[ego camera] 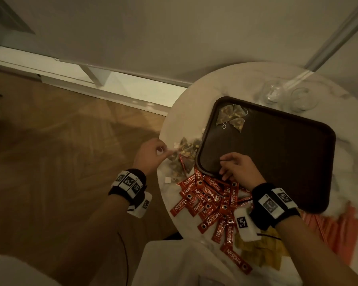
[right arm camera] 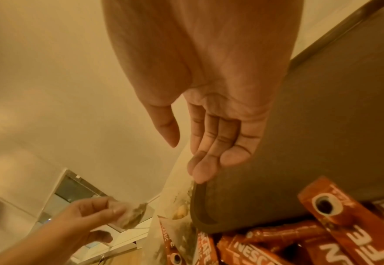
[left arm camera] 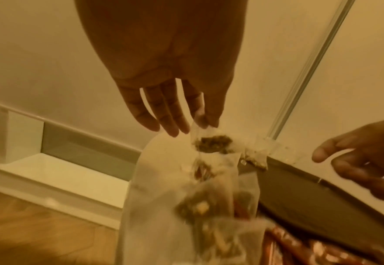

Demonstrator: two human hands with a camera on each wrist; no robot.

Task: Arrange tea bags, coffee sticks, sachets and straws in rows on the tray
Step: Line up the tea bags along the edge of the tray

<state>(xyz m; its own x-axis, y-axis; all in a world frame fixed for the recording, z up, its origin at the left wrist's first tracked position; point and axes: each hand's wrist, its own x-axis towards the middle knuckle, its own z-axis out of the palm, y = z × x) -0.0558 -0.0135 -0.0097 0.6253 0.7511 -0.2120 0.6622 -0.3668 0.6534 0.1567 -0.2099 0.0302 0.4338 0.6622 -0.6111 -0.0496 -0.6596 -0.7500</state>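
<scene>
A dark brown tray (ego camera: 277, 151) lies on a round white table (ego camera: 194, 96), with three pyramid tea bags (ego camera: 232, 116) in its far left corner. More tea bags (ego camera: 187, 151) are heaped just left of the tray. My left hand (ego camera: 163, 151) pinches the corner of one tea bag (left arm camera: 212, 145) between thumb and forefinger, lifted over that heap. My right hand (ego camera: 223, 168) hovers over the tray's near left corner, fingers relaxed and holding nothing, fingertips (right arm camera: 200, 172) close to the rim. Red Nescafe coffee sticks (ego camera: 207, 199) lie piled in front of the tray.
Yellow sachets (ego camera: 256, 252) and orange straws (ego camera: 339, 230) lie at the table's near right. Two clear glasses (ego camera: 275, 91) stand behind the tray. The table's left edge drops to a wooden floor (ego camera: 60, 151). Most of the tray bottom is bare.
</scene>
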